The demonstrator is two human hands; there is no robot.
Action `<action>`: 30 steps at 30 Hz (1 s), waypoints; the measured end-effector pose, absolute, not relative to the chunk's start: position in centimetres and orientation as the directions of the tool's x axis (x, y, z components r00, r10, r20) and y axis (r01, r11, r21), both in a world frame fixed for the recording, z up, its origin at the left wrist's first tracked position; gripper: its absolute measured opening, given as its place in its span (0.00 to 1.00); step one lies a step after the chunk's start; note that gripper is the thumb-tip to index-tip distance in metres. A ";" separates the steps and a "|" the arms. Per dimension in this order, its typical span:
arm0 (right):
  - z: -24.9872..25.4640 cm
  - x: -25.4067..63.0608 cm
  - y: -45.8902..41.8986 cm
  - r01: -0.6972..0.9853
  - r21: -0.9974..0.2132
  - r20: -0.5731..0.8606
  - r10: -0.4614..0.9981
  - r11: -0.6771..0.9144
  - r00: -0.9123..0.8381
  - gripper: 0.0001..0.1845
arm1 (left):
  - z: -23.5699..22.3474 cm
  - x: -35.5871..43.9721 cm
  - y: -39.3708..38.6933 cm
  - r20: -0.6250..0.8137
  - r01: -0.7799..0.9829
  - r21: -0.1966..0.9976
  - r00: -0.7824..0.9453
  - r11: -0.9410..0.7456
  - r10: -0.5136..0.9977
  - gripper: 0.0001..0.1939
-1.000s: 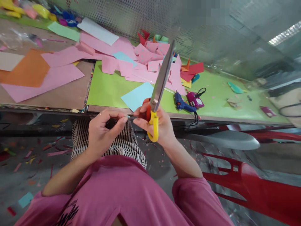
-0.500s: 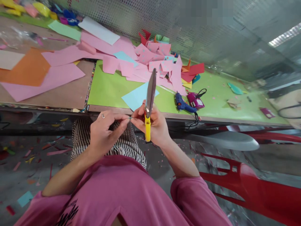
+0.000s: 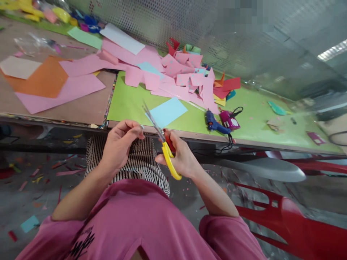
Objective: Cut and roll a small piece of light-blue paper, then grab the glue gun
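My right hand [image 3: 183, 157] grips scissors [image 3: 162, 142] with yellow and red handles, their blades pointing up and left towards my left hand. My left hand [image 3: 119, 144] is pinched at thumb and forefinger on a tiny pale scrap [image 3: 141, 126] that I cannot make out clearly. Both hands are held over my lap, just in front of the table's near edge. A light blue paper square [image 3: 168, 111] lies on the green sheet [image 3: 127, 104] right beyond the hands.
Pink paper pieces [image 3: 184, 81] are heaped at the back of the green sheet. A blue glue gun [image 3: 214, 124] and a magenta device [image 3: 228, 120] lie to the right. Orange paper [image 3: 43, 77] and large pink sheets cover the brown board on the left. Red chairs [image 3: 298, 216] stand at right.
The scissors have swung down from upright to point left at my left hand's fingertips. My hands have drawn slightly apart.
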State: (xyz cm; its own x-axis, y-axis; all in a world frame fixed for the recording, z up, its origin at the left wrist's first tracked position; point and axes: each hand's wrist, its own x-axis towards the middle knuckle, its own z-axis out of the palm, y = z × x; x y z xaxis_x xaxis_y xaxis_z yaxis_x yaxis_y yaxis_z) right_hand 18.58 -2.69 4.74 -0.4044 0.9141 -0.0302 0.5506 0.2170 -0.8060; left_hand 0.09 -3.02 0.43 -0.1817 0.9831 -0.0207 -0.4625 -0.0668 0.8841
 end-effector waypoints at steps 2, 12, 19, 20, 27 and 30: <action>4.5 19.1 -3.0 0.630 -0.726 -0.033 0.901 0.275 -0.432 0.31 | 0.6 0.2 -2.9 -0.014 -0.488 0.868 -0.201 -0.088 0.980 0.06; 4.1 19.0 -3.5 0.701 -0.580 0.078 0.884 0.415 -0.460 0.35 | 0.2 0.5 -3.6 0.112 -0.442 0.866 -0.286 -0.235 0.952 0.11; 4.4 18.8 -3.7 0.726 -0.557 0.073 0.894 0.404 -0.442 0.35 | 0.0 0.6 -3.7 0.111 -0.457 0.857 -0.285 -0.237 0.952 0.12; 4.4 18.8 -3.7 0.725 -0.559 0.074 0.895 0.403 -0.441 0.35 | 0.0 0.6 -3.7 0.117 -0.468 0.849 -0.285 -0.245 0.951 0.12; 4.4 18.9 -3.7 0.737 -0.548 0.069 0.899 0.396 -0.432 0.35 | 0.2 0.7 -3.6 0.118 -0.575 0.773 -0.282 -0.266 0.952 0.11; 4.5 18.9 -3.8 0.747 -0.538 0.064 0.903 0.390 -0.425 0.36 | 0.2 0.7 -3.5 0.134 -0.596 0.751 -0.283 -0.284 0.950 0.10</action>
